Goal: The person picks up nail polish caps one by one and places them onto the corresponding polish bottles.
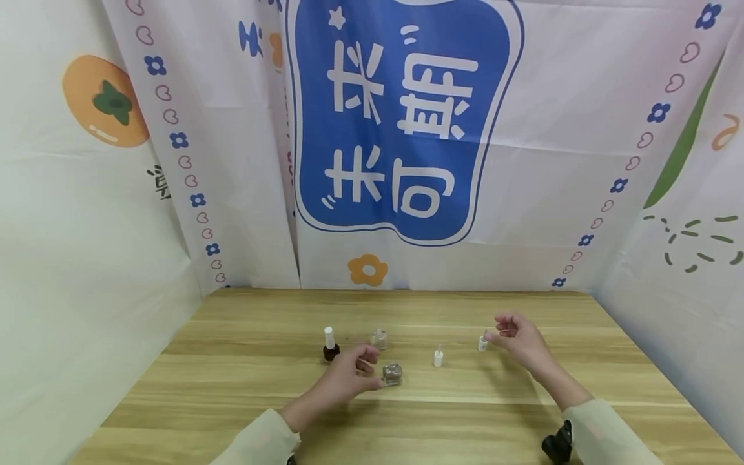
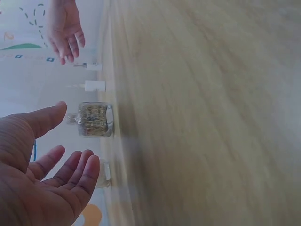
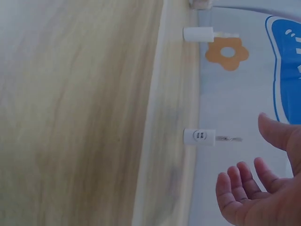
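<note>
My left hand (image 1: 347,376) is beside a small glass nail polish bottle with glitter (image 1: 392,374), its fingers relaxed and apart from the glass. In the left wrist view this uncapped bottle (image 2: 95,119) stands upright between thumb and fingers, holding nothing shut. My right hand (image 1: 519,340) hovers by a white cap (image 1: 482,344) standing with its brush up. The right wrist view shows the thumb and fingers spread, clear of that printed cap (image 3: 201,137) and its glitter-coated brush (image 3: 229,139). A second white brush cap (image 1: 438,358) stands between the two hands.
A clear glass bottle (image 1: 379,340) stands behind the glitter one. To its left is a dark nail polish bottle (image 1: 331,351) with a white cap on, just behind my left hand. A printed cloth (image 1: 535,194) hangs behind the wooden table (image 1: 453,426).
</note>
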The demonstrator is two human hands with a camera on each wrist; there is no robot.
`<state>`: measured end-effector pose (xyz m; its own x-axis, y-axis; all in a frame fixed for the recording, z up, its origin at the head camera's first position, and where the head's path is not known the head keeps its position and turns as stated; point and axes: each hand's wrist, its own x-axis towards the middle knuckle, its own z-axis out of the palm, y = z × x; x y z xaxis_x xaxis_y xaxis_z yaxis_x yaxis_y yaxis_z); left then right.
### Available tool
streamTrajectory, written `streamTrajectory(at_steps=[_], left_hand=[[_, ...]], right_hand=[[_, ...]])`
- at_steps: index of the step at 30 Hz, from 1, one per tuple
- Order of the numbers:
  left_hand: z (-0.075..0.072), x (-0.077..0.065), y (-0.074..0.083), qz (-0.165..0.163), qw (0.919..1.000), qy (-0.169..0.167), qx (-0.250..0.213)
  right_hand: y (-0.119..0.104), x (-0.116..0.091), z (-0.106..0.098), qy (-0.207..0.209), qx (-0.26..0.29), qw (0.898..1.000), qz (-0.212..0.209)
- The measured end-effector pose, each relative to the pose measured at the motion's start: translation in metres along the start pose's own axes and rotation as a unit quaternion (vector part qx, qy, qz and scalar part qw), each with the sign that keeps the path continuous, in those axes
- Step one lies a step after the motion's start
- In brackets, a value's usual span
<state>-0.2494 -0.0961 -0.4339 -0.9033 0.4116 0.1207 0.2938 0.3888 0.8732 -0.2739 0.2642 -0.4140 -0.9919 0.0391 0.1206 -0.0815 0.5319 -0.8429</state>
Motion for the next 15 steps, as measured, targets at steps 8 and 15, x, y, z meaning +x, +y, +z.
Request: streamTrajectory(at_steps=[8, 15], left_hand=[[0.008, 0.006, -0.003, -0.007, 0.9999, 0.0, 0.009], [0.014, 0.011, -0.004, -0.013, 0.9998, 0.002, 0.016]], right_hand=[[0.012, 0.009, 0.002, -0.045, -0.031, 0.998, 0.017], [0.02, 0.015, 0.006, -0.061, -0.041, 0.997, 0.02]])
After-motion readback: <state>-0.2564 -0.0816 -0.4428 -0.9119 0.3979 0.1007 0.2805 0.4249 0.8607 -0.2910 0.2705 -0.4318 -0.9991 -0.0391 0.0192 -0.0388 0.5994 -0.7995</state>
